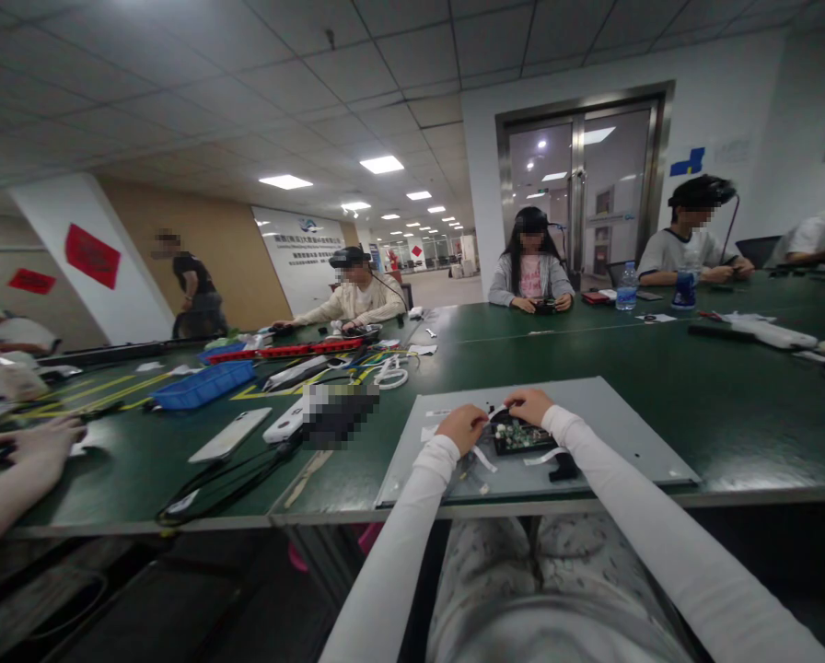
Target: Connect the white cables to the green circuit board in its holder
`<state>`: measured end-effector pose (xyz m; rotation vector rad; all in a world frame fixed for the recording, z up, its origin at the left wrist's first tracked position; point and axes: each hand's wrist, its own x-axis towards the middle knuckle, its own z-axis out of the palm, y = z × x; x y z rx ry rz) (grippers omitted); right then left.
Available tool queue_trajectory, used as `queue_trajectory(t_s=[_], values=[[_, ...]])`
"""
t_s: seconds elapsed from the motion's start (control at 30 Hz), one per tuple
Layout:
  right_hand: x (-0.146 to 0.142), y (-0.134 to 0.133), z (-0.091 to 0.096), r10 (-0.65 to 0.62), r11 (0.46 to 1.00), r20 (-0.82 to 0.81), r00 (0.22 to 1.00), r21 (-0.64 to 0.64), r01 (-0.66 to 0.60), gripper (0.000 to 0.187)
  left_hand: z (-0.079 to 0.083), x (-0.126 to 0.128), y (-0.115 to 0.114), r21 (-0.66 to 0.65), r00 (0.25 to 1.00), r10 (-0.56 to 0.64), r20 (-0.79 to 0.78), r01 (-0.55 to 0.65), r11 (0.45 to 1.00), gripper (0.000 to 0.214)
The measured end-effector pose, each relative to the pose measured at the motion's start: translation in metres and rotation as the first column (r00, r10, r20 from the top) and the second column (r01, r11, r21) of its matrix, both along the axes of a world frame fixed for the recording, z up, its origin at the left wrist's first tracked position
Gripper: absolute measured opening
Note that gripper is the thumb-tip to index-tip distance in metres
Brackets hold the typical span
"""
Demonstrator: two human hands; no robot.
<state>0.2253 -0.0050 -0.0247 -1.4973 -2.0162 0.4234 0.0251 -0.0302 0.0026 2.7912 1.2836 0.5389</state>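
A small green circuit board [521, 436] in a black frame lies on a flat grey panel [612, 433] in front of me. My left hand [460, 428] is closed in a pinch at the board's left upper edge. Close beside it, my right hand [531, 406] is bent over the board's far edge, its fingertips pressed together. A thin white strip [498, 413] runs between the fingertips of both hands. More white strips [482, 459] lie left of the board, and a small black piece [563, 466] sits at its near right.
Left of the panel are a white phone [230, 435], a white device [292, 419] with black cables and a blue tray [203, 385]. A co-worker's hand [29, 451] is at far left. Other people sit around the green table [750, 405]. A water bottle [627, 285] stands at the far side.
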Motion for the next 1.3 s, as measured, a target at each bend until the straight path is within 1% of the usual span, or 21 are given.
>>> queue_trajectory(t_s=[0.47,0.83,1.0,1.17,1.3], values=[[0.0004,-0.0021,0.0016,-0.006,1.0,0.033,0.999,-0.003,0.006,0.027,-0.0028,-0.0007,0.0011,0.0,1.0,0.023,0.003,-0.023,1.0,0.02],[0.0009,0.0025,-0.0039,-0.017,1.0,0.013,1.0,-0.009,0.017,0.027,-0.0067,-0.0023,0.0044,-0.001,1.0,0.02,0.01,-0.02,1.0,0.019],[0.0017,0.0034,-0.0049,-0.012,1.0,0.006,1.0,-0.004,0.012,0.027,-0.0061,-0.0021,0.0033,-0.004,0.999,0.052,0.0,-0.052,0.999,0.02],[0.0022,0.0034,-0.0048,-0.005,1.0,0.004,1.0,0.0,0.005,0.026,-0.0049,-0.0017,0.0013,0.011,0.999,0.053,-0.004,-0.053,0.999,0.019],[0.0021,0.0034,-0.0051,-0.005,1.0,0.005,1.0,0.001,0.005,0.026,-0.0036,-0.001,0.0002,-0.002,0.998,0.065,-0.015,-0.065,0.998,0.02]])
